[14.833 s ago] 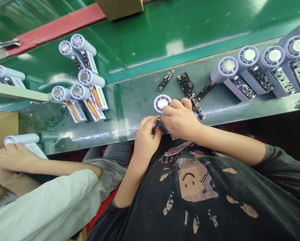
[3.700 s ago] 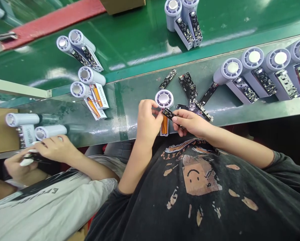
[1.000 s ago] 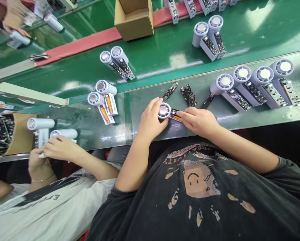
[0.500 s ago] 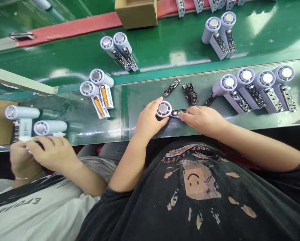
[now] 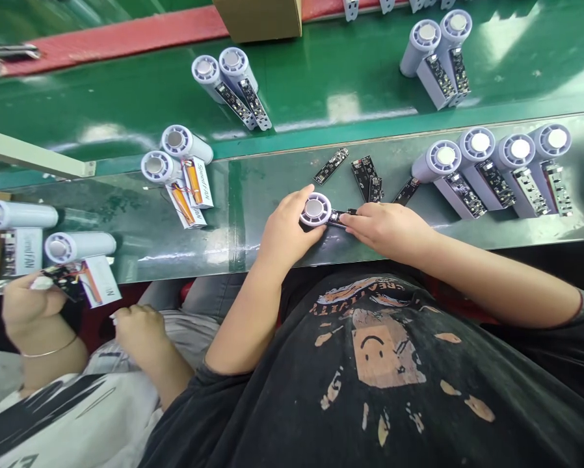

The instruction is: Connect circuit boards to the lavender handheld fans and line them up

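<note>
My left hand (image 5: 283, 231) wraps round the lavender barrel of a handheld fan (image 5: 315, 208), thumb and fingers on either side of its round grille end. On the fan's handle lies a black circuit board (image 5: 337, 218). The fingers of my right hand (image 5: 389, 226) are pressed together on that board and handle, covering most of both. Whether they grip the board alone or the handle too is hidden. Just beyond my hands lie loose circuit boards: one (image 5: 331, 166) apart, two overlapping (image 5: 364, 174), and another (image 5: 406, 191) beside the nearest standing fan.
Several fans with boards (image 5: 445, 157) stand in a row at right. Two fan pairs (image 5: 233, 62) (image 5: 426, 36) stand on the green belt (image 5: 321, 84). More fans (image 5: 159, 168) are at left. A co-worker's hand (image 5: 33, 305) holds a fan's wired board; a cardboard box (image 5: 260, 19) sits behind.
The view has shifted slightly. My hands keep their hold on the fan and board, the right fingers moving a little. The co-worker's hands have separated, exposing a wired board and open handle.
</note>
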Available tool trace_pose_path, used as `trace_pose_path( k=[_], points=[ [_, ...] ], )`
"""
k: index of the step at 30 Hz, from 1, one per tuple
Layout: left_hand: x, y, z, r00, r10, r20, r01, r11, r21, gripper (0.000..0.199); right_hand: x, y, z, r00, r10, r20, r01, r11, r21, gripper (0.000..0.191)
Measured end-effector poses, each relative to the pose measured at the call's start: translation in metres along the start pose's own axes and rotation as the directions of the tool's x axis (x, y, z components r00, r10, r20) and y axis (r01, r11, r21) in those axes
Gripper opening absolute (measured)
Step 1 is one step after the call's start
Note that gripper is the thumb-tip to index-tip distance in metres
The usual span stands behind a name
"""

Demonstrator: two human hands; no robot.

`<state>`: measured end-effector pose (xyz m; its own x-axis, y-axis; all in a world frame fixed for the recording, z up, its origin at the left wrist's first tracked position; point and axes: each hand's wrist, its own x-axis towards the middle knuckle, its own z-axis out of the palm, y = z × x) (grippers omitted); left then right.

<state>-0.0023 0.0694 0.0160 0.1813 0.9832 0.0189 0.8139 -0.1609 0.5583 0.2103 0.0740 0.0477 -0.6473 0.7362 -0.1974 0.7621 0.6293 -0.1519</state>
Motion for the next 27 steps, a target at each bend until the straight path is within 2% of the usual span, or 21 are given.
trace_pose_path(
  k=[7, 19, 27],
  points=[
    [-0.001, 0.002, 0.0, 1.0, -0.012, -0.012, 0.012, 1.0, 0.009, 0.067, -0.002, -0.003, 0.0, 1.0, 0.025, 0.011, -0.025, 0.999, -0.025, 0.031],
    [-0.002, 0.004, 0.0, 1.0, -0.011, -0.025, 0.012, 0.999, 0.04, 0.068, -0.004, -0.001, 0.011, 0.999, 0.016, -0.043, -0.016, 1.0, -0.012, 0.034],
    [-0.006, 0.002, 0.003, 1.0, -0.006, -0.022, 0.007, 0.999, 0.045, 0.076, -0.007, 0.001, 0.026, 0.974, 0.019, -0.227, -0.009, 0.999, 0.047, 0.031]
  ],
)
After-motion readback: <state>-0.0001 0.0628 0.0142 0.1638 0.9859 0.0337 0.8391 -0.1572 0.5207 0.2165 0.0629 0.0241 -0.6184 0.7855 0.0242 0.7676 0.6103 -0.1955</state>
